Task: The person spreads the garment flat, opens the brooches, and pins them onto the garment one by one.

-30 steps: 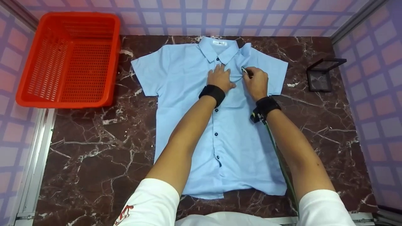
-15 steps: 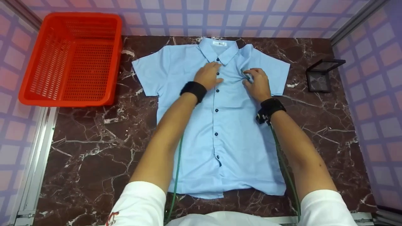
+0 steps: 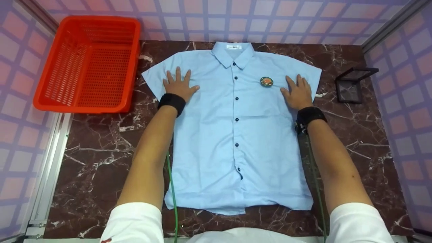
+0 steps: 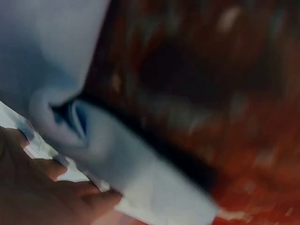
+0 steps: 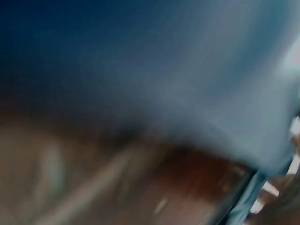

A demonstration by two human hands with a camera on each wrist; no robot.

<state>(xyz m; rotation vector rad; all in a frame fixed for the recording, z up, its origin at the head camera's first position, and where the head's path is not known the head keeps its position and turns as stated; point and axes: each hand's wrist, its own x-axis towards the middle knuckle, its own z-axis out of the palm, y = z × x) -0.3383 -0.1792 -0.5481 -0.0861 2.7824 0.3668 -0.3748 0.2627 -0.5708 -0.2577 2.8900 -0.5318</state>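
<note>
A light blue short-sleeved shirt lies face up with its collar at the far side and dark buttons down the front. On its chest, right of the buttons, sits an oval brooch with a green rim and an orange middle. My left hand rests with spread fingers on the shirt near the left sleeve. My right hand lies flat near the right sleeve, apart from the brooch. In the left wrist view, the left fingers touch the pale cloth. The right wrist view is badly blurred.
A red plastic basket stands at the far left of the dark marble-patterned table. At the right is a small black-framed box with its lid raised. Checked walls border the back and sides. Green cables trail from both wrists.
My right hand has let go of the brooch and moved right. My left hand has moved left, from the button line to the sleeve side. The shirt's right shoulder now lies flatter.
</note>
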